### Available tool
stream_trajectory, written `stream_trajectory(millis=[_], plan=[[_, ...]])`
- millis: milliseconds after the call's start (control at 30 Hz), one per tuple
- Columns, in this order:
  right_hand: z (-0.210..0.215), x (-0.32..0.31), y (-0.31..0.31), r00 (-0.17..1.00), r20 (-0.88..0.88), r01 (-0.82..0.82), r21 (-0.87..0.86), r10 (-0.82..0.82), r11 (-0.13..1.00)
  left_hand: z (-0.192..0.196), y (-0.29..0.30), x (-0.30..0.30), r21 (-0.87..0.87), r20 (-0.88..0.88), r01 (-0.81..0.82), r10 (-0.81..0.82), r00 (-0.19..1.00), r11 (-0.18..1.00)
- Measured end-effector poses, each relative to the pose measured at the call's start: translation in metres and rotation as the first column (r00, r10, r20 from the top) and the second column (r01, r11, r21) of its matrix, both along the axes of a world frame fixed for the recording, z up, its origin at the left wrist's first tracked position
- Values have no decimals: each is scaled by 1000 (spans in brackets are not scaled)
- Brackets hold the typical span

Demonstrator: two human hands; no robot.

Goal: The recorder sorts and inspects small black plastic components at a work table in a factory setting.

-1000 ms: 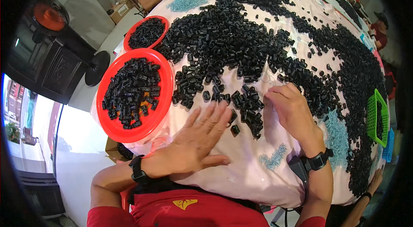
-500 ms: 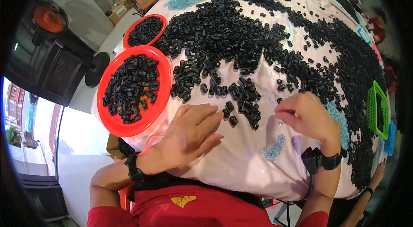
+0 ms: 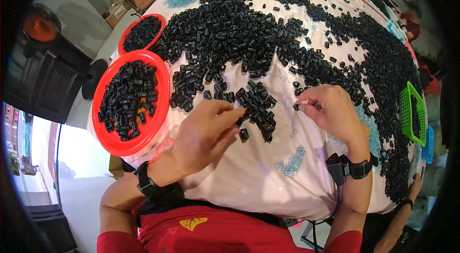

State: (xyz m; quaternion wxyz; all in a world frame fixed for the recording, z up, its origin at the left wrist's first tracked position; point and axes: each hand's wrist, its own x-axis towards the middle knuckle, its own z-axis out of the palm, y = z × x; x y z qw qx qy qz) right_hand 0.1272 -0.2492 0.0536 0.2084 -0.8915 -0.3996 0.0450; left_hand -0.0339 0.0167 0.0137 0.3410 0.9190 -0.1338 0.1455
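My left hand (image 3: pixel 203 133) is at the near-left side of a small heap of black plastic parts (image 3: pixel 258 109), fingers curled around one small dark piece at its edge. One loose black part (image 3: pixel 244 134) lies just beside those fingertips. To the right of this heap, my right hand (image 3: pixel 335 111) pinches a small black plastic part (image 3: pixel 296 107) between thumb and fingers, just above the cloth. The parts look like short hollow pieces; finer detail is too small to make out.
A red basin (image 3: pixel 163 104) of black parts stands at left, with a smaller red tray (image 3: pixel 162 25) of thin black pieces behind it. Small clear-blue pieces (image 3: pixel 292 162) lie near me. A large black pile (image 3: pixel 230 28) spreads beyond. A green basket (image 3: pixel 407 114) stands at right. Other people sit around the table.
My left hand has moved up to the small heap and its fingers have closed on a part there. My right hand now shows a black part in its pinch. The whole view has shifted slightly.
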Motion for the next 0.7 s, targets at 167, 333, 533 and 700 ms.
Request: stream_trajectory(millis=[167,333,533,700], plan=[[4,-3,1,998,-49,30,1,-30,1000,60,20,-17,-360,196,25,50,979,933],[3,-3,8,999,-10,-46,38,47,998,83,6,-63,-598,501,312,41,864,738],[1,-5,5,999,1,-36,48,36,998,98,-8,-65,-603,502,300,59,863,739],[9,-14,7,998,7,-66,7,66,998,113,-1,-70,-596,518,307,63,853,742]])
